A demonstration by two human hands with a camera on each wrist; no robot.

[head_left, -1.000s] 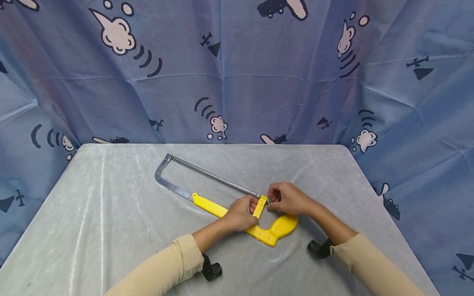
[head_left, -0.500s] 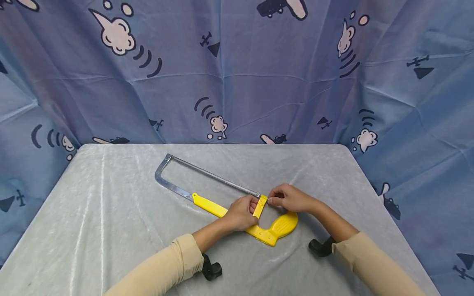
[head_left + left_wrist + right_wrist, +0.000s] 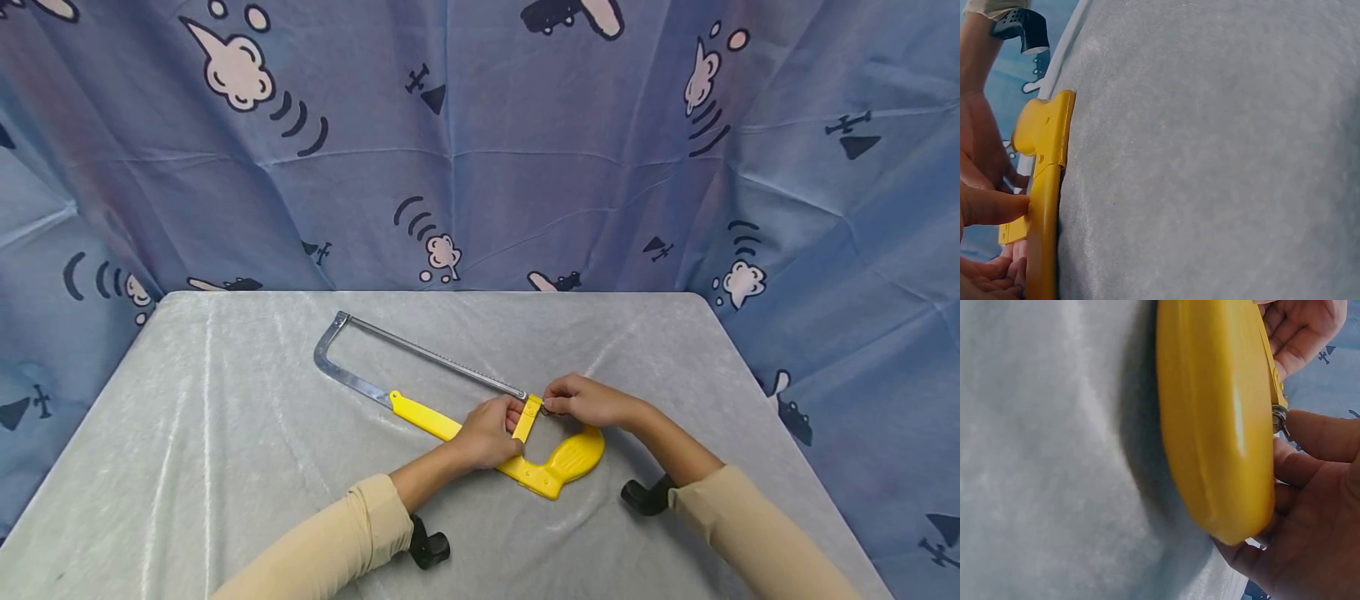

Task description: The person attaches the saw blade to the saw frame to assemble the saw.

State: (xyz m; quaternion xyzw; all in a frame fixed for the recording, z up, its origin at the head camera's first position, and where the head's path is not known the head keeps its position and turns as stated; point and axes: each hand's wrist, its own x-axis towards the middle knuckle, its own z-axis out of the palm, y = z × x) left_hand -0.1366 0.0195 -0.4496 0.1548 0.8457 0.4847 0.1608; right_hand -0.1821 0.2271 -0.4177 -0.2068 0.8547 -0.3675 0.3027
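Observation:
A hacksaw [image 3: 423, 416] with a yellow frame and a silver bow lies on the table, its blade [image 3: 438, 358] on the far side. My left hand [image 3: 491, 433] grips the yellow frame by the short yellow post; in the left wrist view the thumb [image 3: 997, 207] presses on the frame. Just beyond the post, my right hand [image 3: 596, 402] has its thumb and forefinger at the small metal wing nut [image 3: 1279, 419] of the blade tensioner. The yellow handle [image 3: 1216, 425] fills much of the right wrist view and hides part of the right fingers.
Pale grey velvety cloth covers the table [image 3: 225, 467]. A blue patterned curtain [image 3: 480, 150] hangs behind it and along the sides. Black wrist-worn devices [image 3: 429, 546] sit under both forearms.
The right fingers shift slightly at the wing nut, moving off it and back in small motions. The left hand and the hacksaw stay where they were.

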